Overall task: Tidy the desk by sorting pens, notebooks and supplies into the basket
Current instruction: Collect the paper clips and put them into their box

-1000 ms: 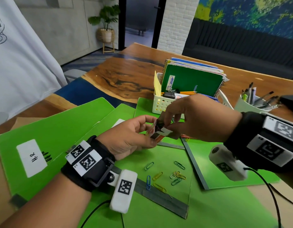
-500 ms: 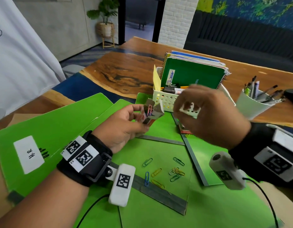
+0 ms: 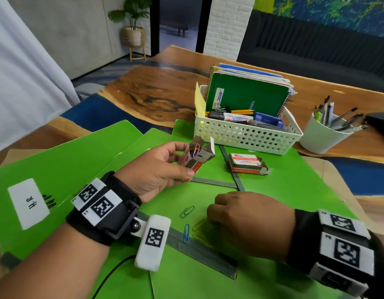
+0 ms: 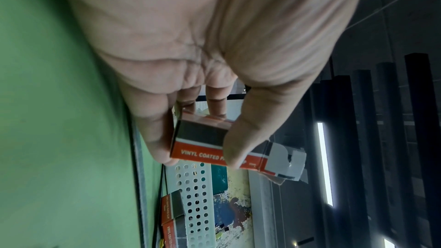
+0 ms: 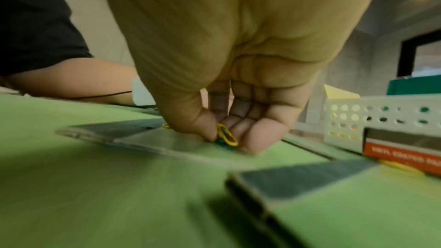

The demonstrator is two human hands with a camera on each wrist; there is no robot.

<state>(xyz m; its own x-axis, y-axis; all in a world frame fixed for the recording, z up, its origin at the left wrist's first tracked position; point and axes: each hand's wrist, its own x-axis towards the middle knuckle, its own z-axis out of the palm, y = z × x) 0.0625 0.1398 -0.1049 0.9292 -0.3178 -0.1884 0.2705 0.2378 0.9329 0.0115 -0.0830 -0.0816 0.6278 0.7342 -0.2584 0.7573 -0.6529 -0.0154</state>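
My left hand holds a small open red paper-clip box above the green folders, with clips showing in its mouth. In the left wrist view thumb and fingers pinch this box. My right hand is down on the green folder, its fingers curled over loose paper clips. The right wrist view shows thumb and fingers pinching a yellow paper clip. More loose clips lie just left of that hand. The white perforated basket stands behind, holding notebooks, markers and pencils.
A second red clip box lies on the folder in front of the basket. A white cup of pens stands right of the basket. Several green folders cover the near desk. A person in white stands at the left.
My right hand left the box and dropped down to the loose clips on the folder. The left hand still holds the open box, now uncovered.
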